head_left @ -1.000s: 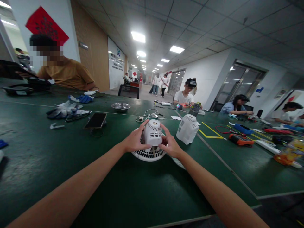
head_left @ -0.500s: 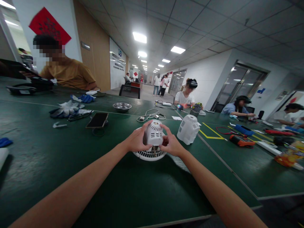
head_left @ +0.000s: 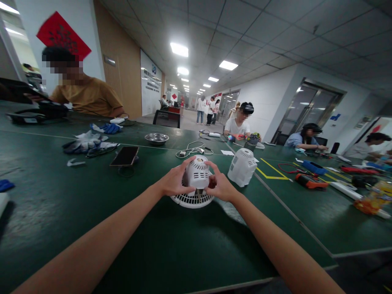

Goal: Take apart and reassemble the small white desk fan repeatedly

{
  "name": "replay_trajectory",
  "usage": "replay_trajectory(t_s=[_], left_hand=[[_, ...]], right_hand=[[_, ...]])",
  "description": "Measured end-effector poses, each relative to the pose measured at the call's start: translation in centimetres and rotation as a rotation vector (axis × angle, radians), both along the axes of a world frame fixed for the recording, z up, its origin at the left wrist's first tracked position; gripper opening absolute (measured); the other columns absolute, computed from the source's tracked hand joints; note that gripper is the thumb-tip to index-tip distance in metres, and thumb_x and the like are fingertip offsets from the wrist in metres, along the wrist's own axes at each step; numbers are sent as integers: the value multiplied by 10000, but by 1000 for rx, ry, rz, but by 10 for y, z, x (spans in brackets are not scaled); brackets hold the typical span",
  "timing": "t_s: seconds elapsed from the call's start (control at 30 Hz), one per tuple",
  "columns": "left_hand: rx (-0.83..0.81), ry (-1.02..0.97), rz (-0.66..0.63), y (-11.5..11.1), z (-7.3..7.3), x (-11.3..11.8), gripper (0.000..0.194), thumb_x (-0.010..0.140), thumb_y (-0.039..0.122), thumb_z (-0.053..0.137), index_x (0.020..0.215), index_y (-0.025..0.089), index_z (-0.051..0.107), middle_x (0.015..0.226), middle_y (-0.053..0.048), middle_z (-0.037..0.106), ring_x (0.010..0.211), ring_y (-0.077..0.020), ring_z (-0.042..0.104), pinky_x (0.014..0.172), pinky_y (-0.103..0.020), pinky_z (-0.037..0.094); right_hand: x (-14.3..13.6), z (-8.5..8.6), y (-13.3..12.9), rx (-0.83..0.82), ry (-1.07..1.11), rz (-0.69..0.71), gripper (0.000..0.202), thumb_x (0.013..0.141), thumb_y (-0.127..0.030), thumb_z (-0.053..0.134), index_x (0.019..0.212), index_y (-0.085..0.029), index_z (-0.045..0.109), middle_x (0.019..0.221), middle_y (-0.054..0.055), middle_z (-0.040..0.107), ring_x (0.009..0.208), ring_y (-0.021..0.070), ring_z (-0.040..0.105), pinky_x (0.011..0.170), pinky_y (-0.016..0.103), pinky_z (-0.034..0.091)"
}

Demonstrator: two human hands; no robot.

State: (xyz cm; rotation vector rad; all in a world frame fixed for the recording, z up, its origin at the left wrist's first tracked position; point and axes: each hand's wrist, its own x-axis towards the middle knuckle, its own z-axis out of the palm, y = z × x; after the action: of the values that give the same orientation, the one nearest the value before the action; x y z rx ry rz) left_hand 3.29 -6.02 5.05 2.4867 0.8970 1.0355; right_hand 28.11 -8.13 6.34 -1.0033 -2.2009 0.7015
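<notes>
Both of my hands grip a white slotted plastic motor cover (head_left: 198, 173) from its two sides. My left hand (head_left: 176, 179) has its thumb along the cover's lower edge and its fingers near the top. On the other side, my right hand (head_left: 222, 183) holds it the same way with thumb and fingers. Directly below the cover is a round white fan grille (head_left: 191, 201) lying on the table; metal parts show in the gap between them. Whether the cover touches the grille is hidden. A translucent white plastic housing (head_left: 243, 166) stands upright to the right of my right hand.
A coiled cable (head_left: 196, 150) and a steel bowl (head_left: 156, 139) lie beyond my hands on the green table (head_left: 147, 253). To the left are a phone (head_left: 124, 156) and gloves (head_left: 87, 145). An orange multimeter (head_left: 310, 181) lies at right. Several people sit around.
My hands and the motor cover stay almost in place. The view has shifted very slightly, and the people standing in the far background have moved.
</notes>
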Motion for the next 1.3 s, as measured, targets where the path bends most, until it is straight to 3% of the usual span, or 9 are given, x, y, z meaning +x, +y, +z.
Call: replay_trajectory(t_s=[0.37, 0.53, 0.63, 0.73, 0.87, 0.97, 1.1, 1.2, 1.3], left_hand=[[47, 35, 32, 1, -6, -1, 1145, 695, 603, 720, 1562, 243, 65, 1537, -181, 358, 1294, -385, 484, 1070, -513, 364], [-7, 33, 85, -2, -6, -3, 1135, 707, 613, 707, 1565, 230, 69, 1463, -186, 461, 1274, -378, 504, 1063, -538, 356], [-3, 6, 131, 5, -14, -7, 1049, 747, 588, 680, 1561, 232, 122, 1406, -162, 530, 1280, -354, 506, 1088, -537, 322], [-6, -30, 253, 20, -25, -15, 822, 836, 548, 585, 1529, 247, 261, 1379, -128, 565, 1296, -332, 492, 1095, -538, 305], [-147, -135, 544, 44, -40, -28, 566, 912, 518, 443, 1347, 166, 530, 1306, -136, 619, 1146, -273, 602, 973, -402, 439], [-285, -59, 628, 54, -46, -34, 509, 927, 541, 371, 1047, 166, 693, 1056, -124, 726, 941, -260, 669, 814, -336, 469], [-342, 46, 697, 56, -48, -36, 567, 916, 596, 324, 692, 195, 657, 758, -120, 715, 716, -262, 659, 646, -325, 404], [-356, 39, 702, 56, -49, -35, 592, 903, 628, 312, 593, 210, 593, 675, -114, 680, 627, -250, 624, 590, -320, 352], [-348, -13, 671, 54, -49, -35, 585, 896, 636, 331, 548, 222, 551, 602, -93, 635, 570, -232, 584, 572, -316, 325]], right_hand=[[1, -7, 1, 87, -36, -39, 1024, 717, -201, 703, 1528, -269, 83, 839, -6, 670, 614, 143, 598, 606, 280, 503], [9, -8, 6, 156, -74, -73, 972, 748, -215, 675, 1542, -269, 116, 810, -14, 655, 620, 145, 594, 637, 303, 518], [15, -12, 15, 217, -87, -140, 900, 776, -215, 650, 1537, -279, 174, 796, -20, 646, 645, 150, 605, 680, 317, 531], [20, -20, 25, 241, -70, -235, 837, 780, -179, 623, 1519, -290, 247, 866, -3, 671, 693, 156, 625, 736, 339, 544], [24, -25, 31, 235, -24, -291, 755, 785, -147, 569, 1488, -276, 326, 939, 17, 687, 765, 172, 642, 803, 364, 547], [23, -24, 28, 256, 18, -240, 719, 798, -162, 541, 1481, -265, 342, 1007, 27, 676, 889, 195, 642, 871, 380, 530], [15, -22, 20, 246, 56, -162, 764, 821, -304, 610, 1508, -244, 281, 1245, 81, 612, 1071, 252, 607, 942, 423, 499], [5, -24, 16, 227, 45, -216, 963, 739, -401, 735, 1529, -235, 210, 1409, 131, 496, 1171, 304, 566, 969, 459, 482], [0, -25, 14, 196, 63, -274, 1026, 693, -402, 778, 1528, -237, 206, 1406, 140, 500, 1199, 323, 555, 994, 488, 461]])
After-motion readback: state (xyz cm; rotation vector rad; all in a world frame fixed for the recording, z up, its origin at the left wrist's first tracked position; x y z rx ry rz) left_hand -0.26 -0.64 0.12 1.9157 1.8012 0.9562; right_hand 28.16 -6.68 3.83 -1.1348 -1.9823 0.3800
